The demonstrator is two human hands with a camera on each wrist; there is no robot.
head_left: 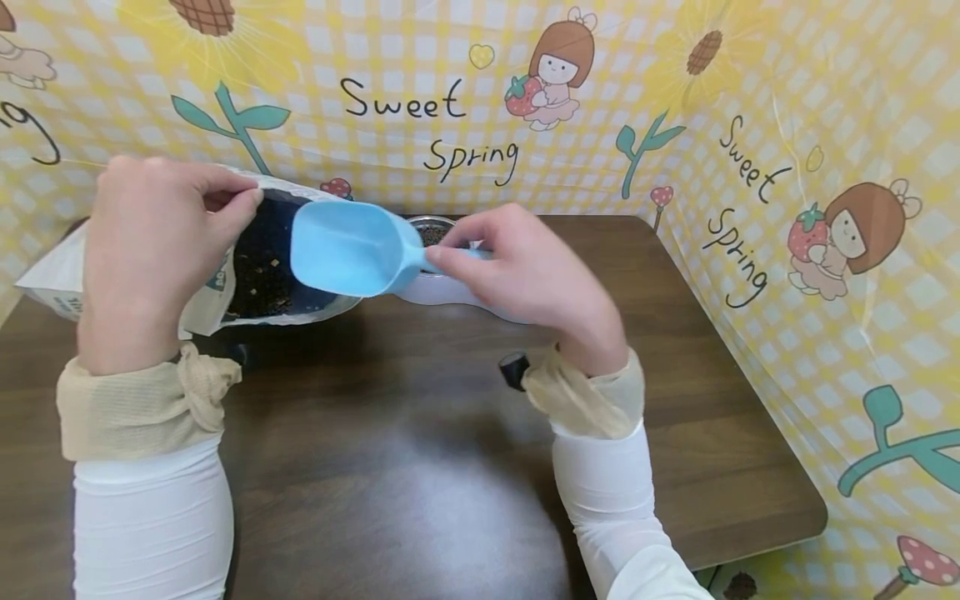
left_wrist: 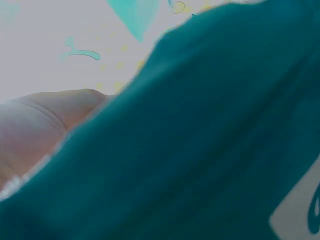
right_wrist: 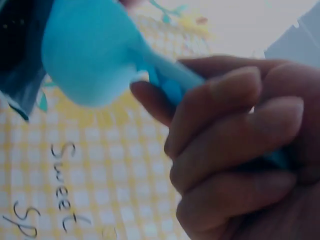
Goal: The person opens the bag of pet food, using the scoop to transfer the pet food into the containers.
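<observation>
My right hand holds a light-blue scoop by its handle, and the right wrist view shows the fingers curled round that handle. In the head view the scoop's bowl looks empty and overlaps the mouth of an open bag. Inside the bag lie dark, small-grained contents with a few pale bits. My left hand pinches the bag's upper edge between thumb and fingers. The bag's teal side fills most of the left wrist view.
Behind my right hand stands a round metal-rimmed bowl with dark grains in it, set in a pale holder. Everything is on a brown wooden table. A yellow checked cloth with printed drawings hangs behind and to the right.
</observation>
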